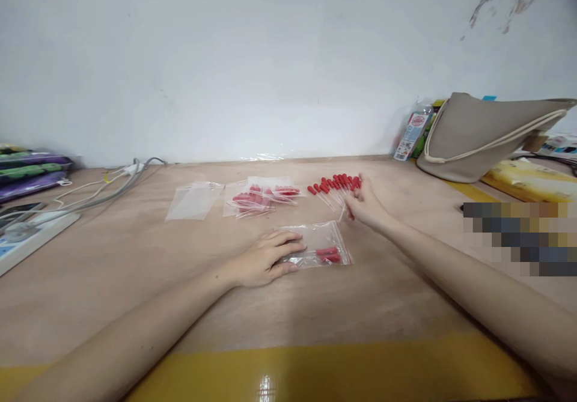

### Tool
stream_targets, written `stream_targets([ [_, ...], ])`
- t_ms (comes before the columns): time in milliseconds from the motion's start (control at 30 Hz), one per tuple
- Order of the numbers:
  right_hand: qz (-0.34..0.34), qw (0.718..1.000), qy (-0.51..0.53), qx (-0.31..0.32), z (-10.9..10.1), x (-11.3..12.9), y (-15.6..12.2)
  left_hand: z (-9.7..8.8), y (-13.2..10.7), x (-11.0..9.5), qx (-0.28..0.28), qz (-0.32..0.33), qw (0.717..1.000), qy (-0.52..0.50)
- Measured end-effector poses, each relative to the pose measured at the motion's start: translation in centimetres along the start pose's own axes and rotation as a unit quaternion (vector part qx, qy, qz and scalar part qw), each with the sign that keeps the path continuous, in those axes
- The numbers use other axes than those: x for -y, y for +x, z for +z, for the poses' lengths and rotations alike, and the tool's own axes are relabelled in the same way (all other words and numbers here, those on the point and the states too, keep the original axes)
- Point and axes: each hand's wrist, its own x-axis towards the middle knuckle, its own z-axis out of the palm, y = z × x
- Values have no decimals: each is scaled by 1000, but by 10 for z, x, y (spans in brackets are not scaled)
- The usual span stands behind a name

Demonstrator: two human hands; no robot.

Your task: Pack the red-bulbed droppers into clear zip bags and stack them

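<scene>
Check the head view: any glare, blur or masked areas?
Head view: even, soft light with faint shadows; glare on the yellow strip at the near edge; the right hand slightly blurred at the red-capped droppers; a pixelated block masks the right side.

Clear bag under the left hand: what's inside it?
Red-capped droppers, seemingly two, lie inside the clear bag, near its right end. The left hand rests flat on the bag's left part, so anything inside there is covered.

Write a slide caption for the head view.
Left hand pins a clear zip bag; right hand touches loose red-bulbed droppers on a wooden table.
</scene>
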Motion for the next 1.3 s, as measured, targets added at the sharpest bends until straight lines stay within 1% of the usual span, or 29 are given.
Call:
stream_targets([
  [33, 29, 998, 49, -17, -5, -7, -8, 0, 0, 0, 0, 0, 1000, -1],
  [100, 54, 990, 122, -43, -9, -17, -24, 0, 0, 0, 1, -1, 1000, -2],
  [167, 69, 980, 175, -60, -7, -19, -37, 0, 0, 0, 0, -1, 1000, -2],
  [233, 80, 973, 210, -59, -2, -18, -45, -1, 0, 0, -1, -1, 1000, -1],
  [367, 88, 964, 252, -15, 4, -17, -51, -2, -1, -2, -8, -15, 1000, -1],
  [467, 98, 957, 271, 30, 0, -20, -53, -2, -2, -3, -8, -26, 1000, -4],
  [533, 96, 958, 262, 57, -7, -21, -54, -2, -2, -3, -10, -27, 1000, -4],
  [600, 89, 965, 224, 98, -16, -21, -53, -1, -2, -3, -13, -26, 1000, -1],
  [667, 83, 970, 160, 161, -25, -20, -51, -1, -2, -2, -15, -24, 1000, 1],
  [733, 69, 970, 90, 217, -32, -18, -49, 0, -2, -2, -16, -22, 1000, 2],
  [800, 42, 967, 41, 247, -35, -15, -48, 0, -2, -2, -18, -20, 1000, 2],
  [900, 2, 967, 16, 254, -29, -15, -48, 0, -1, -2, -19, -18, 1000, 3],
  [1067, -70, 972, 17, 224, -4, -18, -52, 0, -1, -3, -17, -27, 999, 4],
  [1133, -104, 970, 9, 219, 2, -17, -53, 1, -1, -3, -15, -29, 999, 1],
  [1233, -142, 961, -6, 236, 1, -12, -54, 1, -1, -2, -15, -33, 999, -2],
  [1300, -136, 954, -2, 266, -4, -9, -51, 1, -2, -1, -16, -34, 999, -4],
])
